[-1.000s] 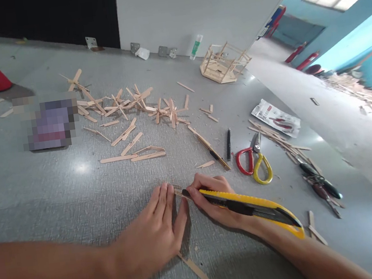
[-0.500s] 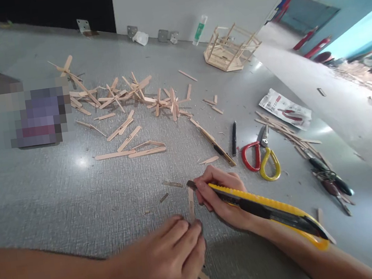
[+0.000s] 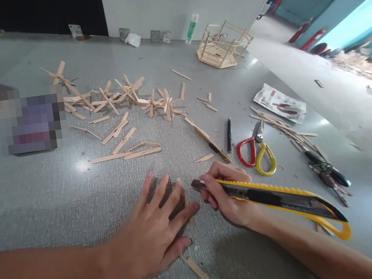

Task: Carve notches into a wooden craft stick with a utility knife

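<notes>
A yellow and black utility knife [image 3: 265,196] lies in my right hand [image 3: 229,193], its fingers closed round the front end. The short dark blade points left, just clear of my left hand [image 3: 161,223]. My left hand is spread palm down over the grey tabletop [image 3: 119,203], fingers apart. Beneath its fingers a thin wooden stick [image 3: 184,197] shows in part; the rest is covered. Below the left thumb lies another piece of wooden stick [image 3: 198,270].
Red-and-yellow-handled scissors [image 3: 256,151], a black pen [image 3: 229,136] and a narrow cutter [image 3: 212,143] lie beyond my right hand. Stick pieces [image 3: 131,89] are heaped farther back. A hexagonal stick frame [image 3: 223,47] stands by the wall. At right are a white packet [image 3: 280,104] and dark-handled tools [image 3: 327,173].
My left hand has opened from its grip on the stick and spread flat, moving forward over it. The knife has drawn slightly right, its blade now off the stick. The view has shifted a little.
</notes>
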### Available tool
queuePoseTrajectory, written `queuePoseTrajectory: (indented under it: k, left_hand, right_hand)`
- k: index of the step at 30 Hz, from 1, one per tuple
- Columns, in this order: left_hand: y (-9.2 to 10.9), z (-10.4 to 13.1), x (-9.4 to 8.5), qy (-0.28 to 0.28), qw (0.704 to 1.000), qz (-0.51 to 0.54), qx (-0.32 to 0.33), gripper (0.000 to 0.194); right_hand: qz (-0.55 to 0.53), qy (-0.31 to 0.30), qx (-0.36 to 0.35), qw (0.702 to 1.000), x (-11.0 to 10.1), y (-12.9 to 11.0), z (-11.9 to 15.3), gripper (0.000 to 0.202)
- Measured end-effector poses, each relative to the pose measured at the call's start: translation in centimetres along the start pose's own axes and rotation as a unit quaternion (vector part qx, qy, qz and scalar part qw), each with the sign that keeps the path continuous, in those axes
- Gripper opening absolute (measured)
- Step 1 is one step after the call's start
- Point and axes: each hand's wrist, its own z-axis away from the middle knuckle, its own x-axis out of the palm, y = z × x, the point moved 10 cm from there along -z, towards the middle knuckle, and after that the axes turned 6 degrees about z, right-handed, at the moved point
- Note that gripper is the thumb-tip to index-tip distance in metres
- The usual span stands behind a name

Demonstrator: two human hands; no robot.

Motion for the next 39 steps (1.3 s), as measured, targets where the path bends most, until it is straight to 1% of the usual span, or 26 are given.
queuePoseTrajectory:
  k: [3, 6, 9, 12, 19, 24, 30, 35, 39]
  left_hand:
    - [0.4, 0.0, -0.3, 0.005, 1.0, 0.012, 0.021, 0.051]
    - [0.7, -0.1, -0.4, -0.001, 0.998, 0.036, 0.048, 0.046]
    - [-0.3, -0.3, -0.2, -0.005, 0.999, 0.031, 0.013, 0.048]
    - [-1.1, -0.5, 0.0, -0.006, 1.0, 0.027, -0.009, 0.052]
    - [-1.1, -0.4, 0.4, -0.013, 0.999, 0.049, 0.004, 0.057]
    - [-1.0, -0.4, 0.8, -0.025, 0.998, 0.061, 0.013, 0.059]
    - [-1.2, -0.4, 0.8, -0.025, 0.997, 0.069, 0.006, 0.058]
    - [-1.1, -0.5, 0.6, -0.023, 0.997, 0.071, 0.013, 0.059]
    - [-1.1, -0.6, 0.6, -0.03, 0.997, 0.063, 0.012, 0.06]
  right_hand:
    - [0.017, 0.0, -0.015, 1.0, 0.0, -0.6, -0.1, 0.033]
    - [0.013, 0.006, -0.01, 1.0, -0.1, -0.5, -0.1, 0.033]
    - [0.005, 0.005, -0.005, 1.0, 0.0, 0.0, -0.1, 0.033]
    - [0.003, -0.02, -0.005, 1.0, 0.7, 0.4, 0.0, 0.031]
    - [0.038, -0.056, -0.014, 0.998, 2.0, 1.0, -0.4, 0.032]
    - [0.041, -0.055, -0.019, 0.997, 2.1, 0.9, -0.6, 0.03]
    - [0.044, -0.069, -0.032, 0.996, 2.3, 0.5, -0.8, 0.031]
    - [0.092, -0.037, -0.074, 0.992, 2.0, -0.5, -0.9, 0.033]
    - [0.118, -0.015, -0.088, 0.989, 2.0, -1.5, -0.8, 0.037]
